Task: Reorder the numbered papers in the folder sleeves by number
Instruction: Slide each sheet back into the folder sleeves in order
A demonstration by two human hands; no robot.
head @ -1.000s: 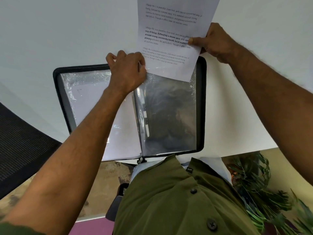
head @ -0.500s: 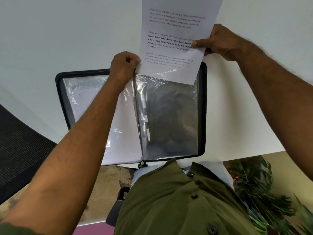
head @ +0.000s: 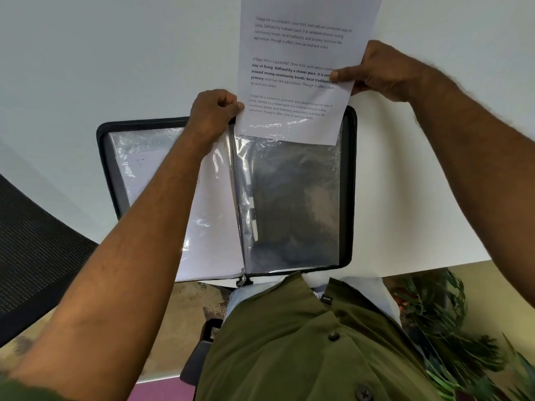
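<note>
Your right hand point(head: 385, 72) pinches the printed paper point(head: 301, 68) by its right edge at the folder point(head: 113, 169)'s far edge, while your left hand point(head: 212, 112) grips the empty right-hand sleeve point(head: 292, 204)'s top corner, likely holding its mouth steady.

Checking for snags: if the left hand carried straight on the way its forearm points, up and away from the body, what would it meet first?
Probably the printed sheet: the left hand, gripping the top of the clear sleeve, already sits at the sheet's lower left edge. Beyond that only bare white table shows; depth is unclear.
</note>
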